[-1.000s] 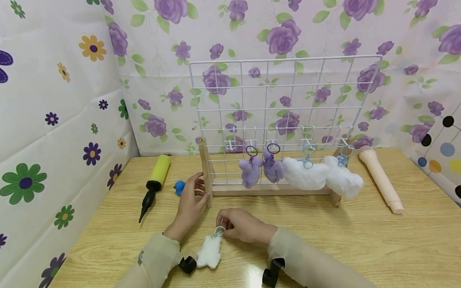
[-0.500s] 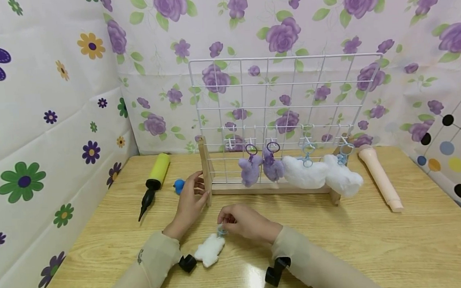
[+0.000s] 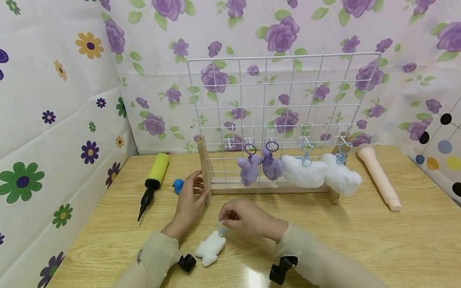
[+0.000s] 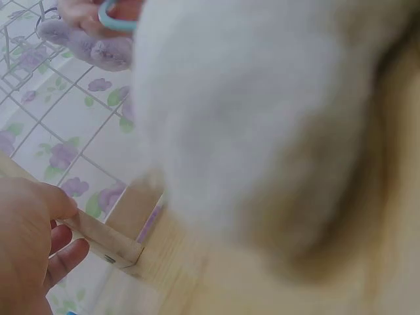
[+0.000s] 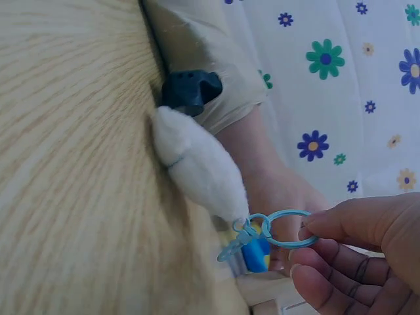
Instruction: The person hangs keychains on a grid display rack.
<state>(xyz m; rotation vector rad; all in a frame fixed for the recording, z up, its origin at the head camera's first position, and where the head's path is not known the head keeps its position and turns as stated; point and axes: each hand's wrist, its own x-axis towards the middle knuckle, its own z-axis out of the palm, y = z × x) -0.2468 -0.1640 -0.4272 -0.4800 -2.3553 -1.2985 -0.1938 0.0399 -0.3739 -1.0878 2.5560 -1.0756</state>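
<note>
A white plush keychain (image 3: pixel 211 248) with a light blue ring and clasp lies low over the wooden table, left of centre. My right hand (image 3: pixel 244 218) pinches its blue ring (image 5: pixel 289 228) between thumb and forefinger; the plush hangs from the clasp in the right wrist view. In the left wrist view the plush (image 4: pixel 243 118) is large and blurred, close to the camera. My left hand (image 3: pixel 188 201) rests at the left wooden post (image 3: pixel 205 171) of a white wire grid rack (image 3: pixel 266 83), its fingers relaxed beside the wood and the thumb touching it.
On the rack's hooks hang two purple plush keychains (image 3: pixel 249 171) and two white ones (image 3: pixel 304 171). A yellow and black hand pump (image 3: pixel 159 167) and a small blue toy (image 3: pixel 178 186) stand left. A pale tube-like object (image 3: pixel 379 178) lies right. Floral cloth surrounds the table.
My right hand has shifted slightly right and toward the rack, drawing the ring up. The plush has turned and tilted with it. My left hand stays at the post.
</note>
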